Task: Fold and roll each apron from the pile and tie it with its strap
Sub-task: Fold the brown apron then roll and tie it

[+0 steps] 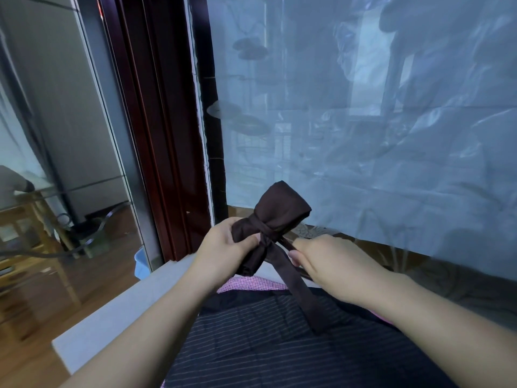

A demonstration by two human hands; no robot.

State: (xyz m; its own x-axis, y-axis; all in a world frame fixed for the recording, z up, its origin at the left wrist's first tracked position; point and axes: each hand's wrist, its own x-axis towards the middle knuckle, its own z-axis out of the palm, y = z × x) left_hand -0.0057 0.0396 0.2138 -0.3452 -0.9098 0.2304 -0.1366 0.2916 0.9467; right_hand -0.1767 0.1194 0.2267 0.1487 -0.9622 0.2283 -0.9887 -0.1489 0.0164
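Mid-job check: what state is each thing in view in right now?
brown apron: rolled, held above the pile.
strap: wrapped round the roll, knotted, wide end hanging.
left hand: grips the roll.
right hand: holds the strap's thin end, taut.
striped apron: lying flat, unrolled.
pink checked cloth: flat, mostly covered by the striped apron.

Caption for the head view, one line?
Left hand grips rolled brown apron while right hand pinches its strap.

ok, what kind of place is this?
Indoors, probably a home: wood floor, a dark red door frame, a pale sheet hung behind. The left hand grips a rolled apron and the right hand pinches its strap over a pile of aprons.
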